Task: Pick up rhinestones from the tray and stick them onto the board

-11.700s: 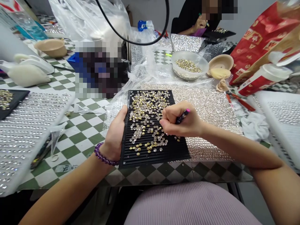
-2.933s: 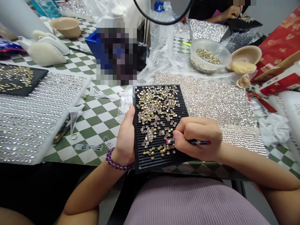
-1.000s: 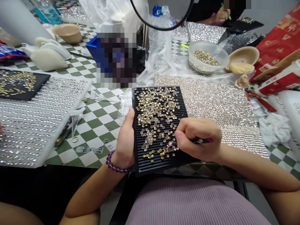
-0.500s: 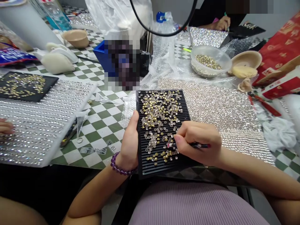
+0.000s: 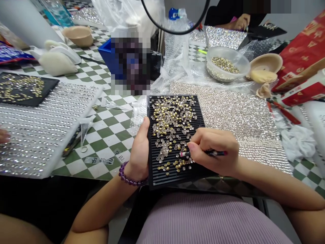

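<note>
Basically, the head view has 2 bare hands busy around a black ribbed tray [image 5: 162, 179], which sits at the worktop's [image 5: 101, 132] front edge, overlapping the left part of a sparkly stone-covered sheet [image 5: 238, 115]. Can't tell if the tray rests on anything or is just held up.

Left hand [image 5: 139, 152] has it by the left side: thumb up along the edge, the other fingers hidden, so no clue how they're curled. There's a purple bead bracelet [image 5: 129, 179] on that wrist.

Right hand [image 5: 215, 149] is closed around a dark pen-like tool [image 5: 215, 153] with pink bits at both ends, fingers wrapped tight, tip down among the loose stones [image 5: 167, 118] in the tray. Those are a mix of gold and clear, packed thicker at the far end and sparser near the person.

Behind the sheet there's a clear plastic bowl [image 5: 212, 71] with more stones in it, and a red paper bag [image 5: 302, 51] off to the right. Over on the left, a 2nd black tray [image 5: 48, 93] lies on a white board [image 5: 63, 125] with rows of stones, and somebody else's fingers [image 5: 3, 135] poke in at the edge.
</note>
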Tool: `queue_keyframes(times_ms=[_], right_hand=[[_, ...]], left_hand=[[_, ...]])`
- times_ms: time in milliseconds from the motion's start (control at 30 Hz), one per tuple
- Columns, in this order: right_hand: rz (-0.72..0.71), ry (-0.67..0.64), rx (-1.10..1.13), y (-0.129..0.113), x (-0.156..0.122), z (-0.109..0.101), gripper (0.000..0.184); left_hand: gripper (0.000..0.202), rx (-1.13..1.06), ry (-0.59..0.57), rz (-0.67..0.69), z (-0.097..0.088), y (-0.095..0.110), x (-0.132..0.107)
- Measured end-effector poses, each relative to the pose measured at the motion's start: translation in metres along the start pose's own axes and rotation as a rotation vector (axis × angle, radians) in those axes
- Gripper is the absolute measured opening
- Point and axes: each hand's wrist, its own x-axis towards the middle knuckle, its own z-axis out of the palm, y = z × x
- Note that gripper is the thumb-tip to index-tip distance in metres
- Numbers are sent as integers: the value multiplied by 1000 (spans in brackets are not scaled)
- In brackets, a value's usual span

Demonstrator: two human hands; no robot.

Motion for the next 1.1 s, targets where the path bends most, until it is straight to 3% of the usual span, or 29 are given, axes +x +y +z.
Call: queue_keyframes(times_ms=[800,1100], right_hand=[[21,-21,-9,-3,-2,1,35],[-32,-69,-48,-3,-1,0,38]], left_hand=[[63,-14,12,22,0,-1,1],[61,-37,25,15,3,-1,1]])
